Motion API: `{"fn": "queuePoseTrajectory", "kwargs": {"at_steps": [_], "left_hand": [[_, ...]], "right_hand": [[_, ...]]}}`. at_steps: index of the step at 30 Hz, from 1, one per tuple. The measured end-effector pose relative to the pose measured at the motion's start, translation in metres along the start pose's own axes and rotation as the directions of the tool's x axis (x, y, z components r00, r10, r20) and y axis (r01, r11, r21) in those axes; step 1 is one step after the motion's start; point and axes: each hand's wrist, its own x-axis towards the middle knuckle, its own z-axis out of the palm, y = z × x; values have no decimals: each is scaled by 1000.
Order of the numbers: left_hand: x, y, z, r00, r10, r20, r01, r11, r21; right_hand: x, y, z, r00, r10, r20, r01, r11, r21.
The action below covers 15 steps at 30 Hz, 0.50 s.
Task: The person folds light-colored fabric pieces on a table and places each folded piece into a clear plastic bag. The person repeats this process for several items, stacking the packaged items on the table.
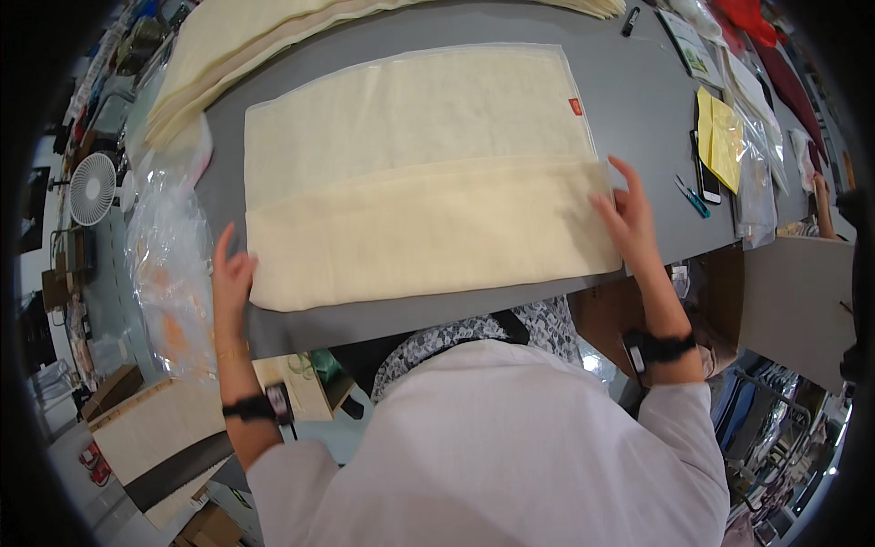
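Observation:
A cream cloth panel (410, 228) lies flat on the grey table, its near part folded over the far part in a wide band. Along the far and right sides runs a thin pale edging, and a small red tag (575, 107) sits near the far right corner. Beside the cloth's near left corner is my left hand (235, 278), fingers apart and holding nothing. My right hand (632, 223) is at the right edge by the fold, its thumb and fingers spread; whether the fingertips touch the cloth I cannot tell.
A pile of cream cloth (237, 55) lies at the far left, with clear plastic bags (169, 246) hanging by the table's left edge. On the right are thread snips (694, 199), a phone (708, 187), a yellow packet (720, 137) and a black marker (630, 22).

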Motion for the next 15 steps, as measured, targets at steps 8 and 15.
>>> {"fn": "queuePoseTrajectory", "kwargs": {"at_steps": [8,15], "left_hand": [[-95,-25,-23,961,182,207,-271,764,586],[57,53,-61,935,280,-217,-240,952,191]], "right_hand": [[-68,-15,-37,943,-172,286,299,813,-499],[90,-67,-39,886,-446,-130,381,857,-347]]}}
